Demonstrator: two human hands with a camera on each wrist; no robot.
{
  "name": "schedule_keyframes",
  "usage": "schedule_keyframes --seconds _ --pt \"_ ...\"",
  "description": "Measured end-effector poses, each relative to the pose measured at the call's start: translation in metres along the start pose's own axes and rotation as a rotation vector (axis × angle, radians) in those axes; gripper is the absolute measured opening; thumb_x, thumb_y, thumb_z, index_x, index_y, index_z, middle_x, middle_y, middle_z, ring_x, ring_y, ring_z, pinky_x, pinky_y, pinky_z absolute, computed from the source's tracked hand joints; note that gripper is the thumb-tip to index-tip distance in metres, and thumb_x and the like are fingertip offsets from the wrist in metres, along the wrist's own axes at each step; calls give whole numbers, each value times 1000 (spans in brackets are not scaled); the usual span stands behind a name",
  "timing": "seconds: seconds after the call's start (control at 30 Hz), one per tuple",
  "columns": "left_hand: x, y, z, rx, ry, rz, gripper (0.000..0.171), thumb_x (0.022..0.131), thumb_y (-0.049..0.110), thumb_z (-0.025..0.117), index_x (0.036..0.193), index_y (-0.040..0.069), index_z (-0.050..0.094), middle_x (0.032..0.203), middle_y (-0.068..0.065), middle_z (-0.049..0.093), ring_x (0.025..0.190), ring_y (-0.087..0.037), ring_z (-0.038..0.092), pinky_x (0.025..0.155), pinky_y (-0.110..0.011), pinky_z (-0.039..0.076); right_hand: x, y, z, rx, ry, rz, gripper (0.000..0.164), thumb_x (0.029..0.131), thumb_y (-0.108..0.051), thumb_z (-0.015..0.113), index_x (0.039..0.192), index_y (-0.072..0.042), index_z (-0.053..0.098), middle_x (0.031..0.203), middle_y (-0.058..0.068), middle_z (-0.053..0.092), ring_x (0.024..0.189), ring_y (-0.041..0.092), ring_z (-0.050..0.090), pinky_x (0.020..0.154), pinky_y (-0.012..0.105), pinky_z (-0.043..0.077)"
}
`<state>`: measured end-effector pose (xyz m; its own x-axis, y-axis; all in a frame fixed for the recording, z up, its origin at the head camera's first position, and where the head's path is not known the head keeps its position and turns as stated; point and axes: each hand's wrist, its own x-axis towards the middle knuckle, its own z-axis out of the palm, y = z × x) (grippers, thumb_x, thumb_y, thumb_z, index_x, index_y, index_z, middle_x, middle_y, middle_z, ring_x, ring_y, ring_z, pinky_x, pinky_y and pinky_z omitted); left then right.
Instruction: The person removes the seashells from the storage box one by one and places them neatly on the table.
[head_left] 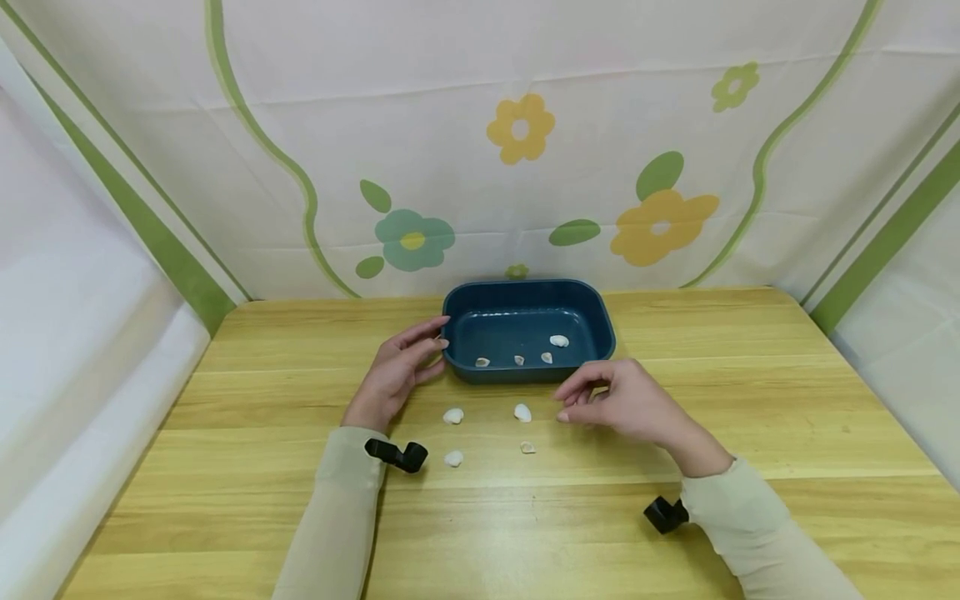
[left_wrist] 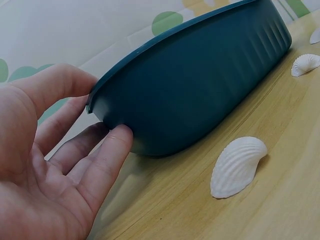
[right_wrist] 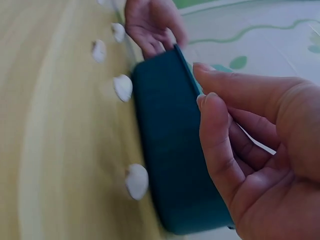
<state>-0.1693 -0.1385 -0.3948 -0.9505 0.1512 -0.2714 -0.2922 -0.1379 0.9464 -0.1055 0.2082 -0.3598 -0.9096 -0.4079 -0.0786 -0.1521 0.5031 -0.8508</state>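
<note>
A dark blue rectangular tub (head_left: 525, 375) stands at the back of the wooden table, with several small seashells inside, one of them a larger white shell (head_left: 558, 341). My left hand (head_left: 397, 367) touches the tub's left end with spread, slightly bent fingers. In front of the tub's right part hovers my right hand (head_left: 626, 404), its thumb and forefinger near each other and nothing visible between them. White ribbed shells, such as this one (left_wrist: 239, 167), lie on the table before the tub. One shell (right_wrist: 136, 181) near the tub's front wall appears in the right wrist view; the head view does not show it clearly.
The wooden table (head_left: 480, 533) carries two more shells nearer its front, a white shell (head_left: 453, 458) and a brownish one (head_left: 528, 447). Behind the tub hangs a white flowered cloth (head_left: 450, 150). Black camera mounts (head_left: 397, 455) sit on both sleeves.
</note>
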Motion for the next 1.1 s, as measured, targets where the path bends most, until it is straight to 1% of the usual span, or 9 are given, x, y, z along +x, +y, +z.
schedule_keyframes --seconds 0.17,0.33,0.47,0.67,0.87,1.1 --pt "1 -1 0 -1 1 -1 49 104 12 69 152 20 64 165 4 51 117 -6 65 90 -24 63 -4 1 -14 38 28 17 25 87 -20 91 106 -6 82 95 8 76 78 22 70 65 33 62" --pt "2 -3 0 -4 4 -1 48 104 12 69 151 20 65 165 4 50 118 -7 65 91 -24 63 -8 3 -24 35 89 13 25 87 -21 92 105 -7 83 95 6 76 83 20 69 67 29 61" --pt "3 -3 -1 -10 8 1 48 104 11 68 151 20 65 165 5 51 118 -7 65 90 -24 63 -10 3 -29 45 105 23 26 87 -22 91 106 -6 83 96 7 76 83 20 69 68 30 62" --pt "3 -3 -1 -14 12 1 47 104 11 68 150 20 65 164 5 51 119 -7 65 91 -24 63 -9 2 -32 47 109 18 27 88 -22 91 106 -4 82 96 10 76 83 19 68 67 29 60" --pt "2 -2 -2 -13 7 3 48 105 11 67 152 20 64 165 4 50 118 -7 65 91 -24 63 -8 2 -31 59 97 32 28 89 -23 90 107 -4 82 96 10 75 83 20 68 68 31 61" --pt "2 -2 -1 -14 10 0 48 104 11 68 152 20 64 165 5 50 121 -7 64 91 -24 63 -8 1 -30 49 104 26 26 89 -21 90 107 -3 82 95 10 75 84 20 67 68 28 60"
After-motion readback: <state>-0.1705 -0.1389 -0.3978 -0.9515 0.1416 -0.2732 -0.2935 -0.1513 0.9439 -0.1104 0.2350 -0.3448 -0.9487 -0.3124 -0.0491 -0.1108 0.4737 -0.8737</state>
